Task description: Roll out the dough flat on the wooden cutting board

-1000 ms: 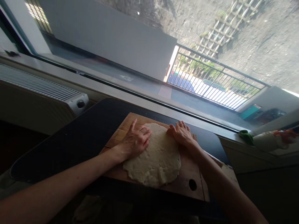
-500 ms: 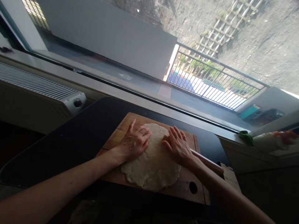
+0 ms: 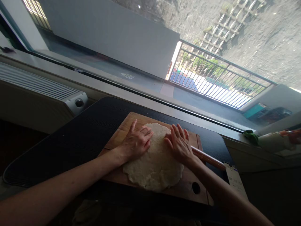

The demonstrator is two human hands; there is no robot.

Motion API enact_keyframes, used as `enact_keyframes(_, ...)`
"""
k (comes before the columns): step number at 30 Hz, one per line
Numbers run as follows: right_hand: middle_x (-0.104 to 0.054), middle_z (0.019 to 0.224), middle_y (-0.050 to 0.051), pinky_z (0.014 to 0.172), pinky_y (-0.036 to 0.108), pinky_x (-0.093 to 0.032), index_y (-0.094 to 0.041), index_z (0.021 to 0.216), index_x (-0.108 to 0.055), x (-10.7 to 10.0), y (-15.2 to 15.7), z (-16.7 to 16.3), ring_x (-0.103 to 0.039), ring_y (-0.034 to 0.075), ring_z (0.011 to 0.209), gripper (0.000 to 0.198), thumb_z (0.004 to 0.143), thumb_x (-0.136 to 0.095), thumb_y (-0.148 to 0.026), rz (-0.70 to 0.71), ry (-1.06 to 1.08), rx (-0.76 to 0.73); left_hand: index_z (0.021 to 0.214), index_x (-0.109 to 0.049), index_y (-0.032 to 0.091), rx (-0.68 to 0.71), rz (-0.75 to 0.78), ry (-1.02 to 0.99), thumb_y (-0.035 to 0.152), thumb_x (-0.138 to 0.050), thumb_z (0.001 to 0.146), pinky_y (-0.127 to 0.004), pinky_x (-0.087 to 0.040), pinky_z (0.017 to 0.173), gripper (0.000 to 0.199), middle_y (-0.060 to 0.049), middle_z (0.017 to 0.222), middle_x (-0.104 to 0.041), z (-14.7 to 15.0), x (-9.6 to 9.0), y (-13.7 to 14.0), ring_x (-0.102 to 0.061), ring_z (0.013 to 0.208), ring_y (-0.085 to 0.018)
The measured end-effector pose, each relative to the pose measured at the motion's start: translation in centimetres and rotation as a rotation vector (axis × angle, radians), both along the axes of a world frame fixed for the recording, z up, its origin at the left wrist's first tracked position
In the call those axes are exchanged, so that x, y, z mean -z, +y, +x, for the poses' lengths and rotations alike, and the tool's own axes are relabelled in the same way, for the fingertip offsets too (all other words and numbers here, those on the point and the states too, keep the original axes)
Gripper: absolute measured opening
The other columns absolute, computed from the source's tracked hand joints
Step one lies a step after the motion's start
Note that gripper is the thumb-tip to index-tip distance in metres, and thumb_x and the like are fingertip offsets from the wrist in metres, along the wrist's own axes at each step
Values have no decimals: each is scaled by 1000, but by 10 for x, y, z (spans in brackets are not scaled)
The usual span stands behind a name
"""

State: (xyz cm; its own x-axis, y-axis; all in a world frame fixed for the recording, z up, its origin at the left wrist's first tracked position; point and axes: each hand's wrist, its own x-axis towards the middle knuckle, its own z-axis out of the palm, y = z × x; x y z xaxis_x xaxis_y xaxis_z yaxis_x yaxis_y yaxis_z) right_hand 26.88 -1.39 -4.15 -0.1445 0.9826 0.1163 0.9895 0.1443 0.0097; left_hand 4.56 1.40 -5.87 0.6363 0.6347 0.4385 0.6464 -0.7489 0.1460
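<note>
A flat, roughly round sheet of dough (image 3: 157, 166) with an uneven edge lies on a wooden cutting board (image 3: 197, 199). At its upper left edge is my left hand (image 3: 138, 141), most fingers bent together on the dough and one finger sticking out; the fingertips are partly hidden. A wooden rolling pin (image 3: 209, 158) slants from the dough's right side past the board's right edge. My right hand (image 3: 180, 141) rests over the pin's inner end, palm down with fingers stretched out, covering part of it.
The board sits on a dark table (image 3: 77, 131) beside a window sill (image 3: 141, 100). A pale phone-like object (image 3: 236, 182) lies near the pin's outer end. A radiator (image 3: 47, 84) stands at left. Green cloth-like material (image 3: 251, 137) and a white container (image 3: 270, 141) are at right.
The view has shifted slightly. Both hands, the dough and the rolling pin keep nearly the same places on the board; the pin's outer end appears a little higher.
</note>
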Motion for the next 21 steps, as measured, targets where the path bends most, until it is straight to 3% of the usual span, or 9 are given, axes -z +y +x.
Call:
enact_keyframes(4,-16,154,13,110,55,-8,-13,133,-47,-10,42,12,-3,29,142,69,94,-9,-57,-128,53,200,116,-58,21,-1,22,16,25,-42,90,-57,1,112,32,-8,123,-59,0,1,1,-50,117,-23)
enact_keyframes(9,-19,154,11,113,47,-3,-11,141,-34,-5,23,2,0,23,143,70,94,-11,-58,-41,23,-23,117,-58,22,-7,24,18,25,-42,89,-57,0,112,32,-8,124,-58,0,2,1,-48,119,-23)
enact_keyframes(11,-18,154,12,113,48,-1,-11,140,-36,-5,22,0,2,23,142,69,94,-13,-57,-31,16,1,117,-58,22,-6,23,24,25,-42,89,-56,0,112,32,-8,123,-58,0,1,0,-48,119,-23)
enact_keyframes(15,-19,153,14,110,55,-8,-12,126,-53,-12,42,5,-3,28,142,68,95,-10,-55,-158,65,175,116,-58,21,-13,31,46,25,-41,90,-57,0,112,31,-7,121,-60,1,-3,-2,-51,115,-22)
enact_keyframes(21,-20,153,10,113,47,-4,-14,138,-39,-4,25,-2,-1,22,142,66,95,-12,-56,-38,52,-37,117,-58,20,-9,46,53,25,-41,91,-57,-1,112,32,-8,122,-60,2,-3,-2,-49,118,-23)
